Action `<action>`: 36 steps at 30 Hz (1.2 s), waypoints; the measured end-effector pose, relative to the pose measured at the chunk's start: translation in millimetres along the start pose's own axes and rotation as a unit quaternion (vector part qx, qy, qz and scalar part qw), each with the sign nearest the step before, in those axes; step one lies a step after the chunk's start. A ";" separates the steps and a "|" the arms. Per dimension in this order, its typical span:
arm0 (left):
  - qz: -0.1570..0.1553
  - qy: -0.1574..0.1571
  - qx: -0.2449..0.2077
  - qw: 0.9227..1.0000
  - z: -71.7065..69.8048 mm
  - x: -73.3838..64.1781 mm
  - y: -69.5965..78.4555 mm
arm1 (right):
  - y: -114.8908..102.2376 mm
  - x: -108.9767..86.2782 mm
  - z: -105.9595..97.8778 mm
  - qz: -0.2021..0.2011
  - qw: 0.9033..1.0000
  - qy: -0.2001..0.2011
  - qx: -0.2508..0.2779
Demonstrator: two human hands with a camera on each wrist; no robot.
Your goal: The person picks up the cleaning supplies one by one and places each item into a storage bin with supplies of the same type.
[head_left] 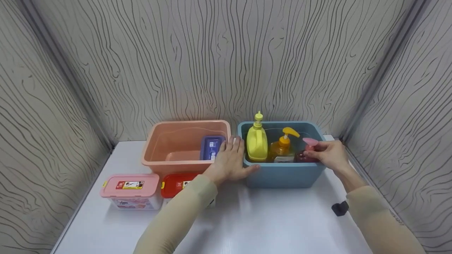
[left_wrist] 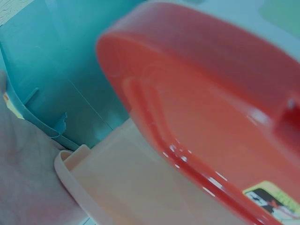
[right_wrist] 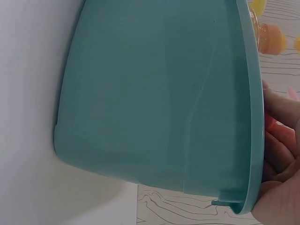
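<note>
My right hand (head_left: 330,154) pinches the neck of a pump bottle (head_left: 305,157) with a pink pump head, at the right end of the blue bin (head_left: 282,174). Beside it in that bin stand an amber bottle (head_left: 280,150) with an orange pump and a yellow bottle (head_left: 257,143) with a yellow pump. My left hand (head_left: 231,162) lies with straight fingers across the neighbouring rims of the blue bin and the pink bin (head_left: 187,163). A box with a dark blue lid (head_left: 212,147) sits inside the pink bin's right end.
In front of the pink bin stand a box with a pink lid (head_left: 132,185) and a box with a red lid (head_left: 173,185), partly hidden by my left forearm. Patterned walls (head_left: 219,63) enclose the white table (head_left: 261,222) at the back and sides.
</note>
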State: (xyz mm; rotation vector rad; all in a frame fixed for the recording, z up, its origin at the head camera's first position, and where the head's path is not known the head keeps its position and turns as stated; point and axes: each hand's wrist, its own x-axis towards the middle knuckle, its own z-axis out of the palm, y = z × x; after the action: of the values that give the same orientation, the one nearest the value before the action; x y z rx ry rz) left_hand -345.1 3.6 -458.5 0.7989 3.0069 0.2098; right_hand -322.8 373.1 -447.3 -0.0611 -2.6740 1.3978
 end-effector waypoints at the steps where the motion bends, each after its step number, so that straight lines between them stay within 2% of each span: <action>1: 0.000 0.001 0.001 1.000 0.2 0.0 -0.1 | 0.1 0.4 -0.5 0.004 1.000 -0.002 -0.002; 11: 0.004 0.005 0.001 1.000 2.1 0.3 -1.9 | -4.4 3.9 -6.7 0.027 0.999 -0.026 -0.018; 25: 0.001 0.001 -0.005 1.000 1.0 -0.1 -0.8 | -7.2 0.8 -10.9 -0.014 0.999 -0.021 -0.041; 36: 0.000 0.003 -0.013 1.000 2.1 0.1 -1.1 | -12.1 -2.9 -20.3 -0.013 0.998 -0.036 -0.058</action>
State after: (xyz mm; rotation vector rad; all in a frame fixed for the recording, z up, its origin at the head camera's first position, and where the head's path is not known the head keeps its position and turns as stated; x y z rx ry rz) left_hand -345.6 3.0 -460.8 0.7976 3.0040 0.2502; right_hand -317.0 382.4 -426.2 0.0132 -2.8024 1.2592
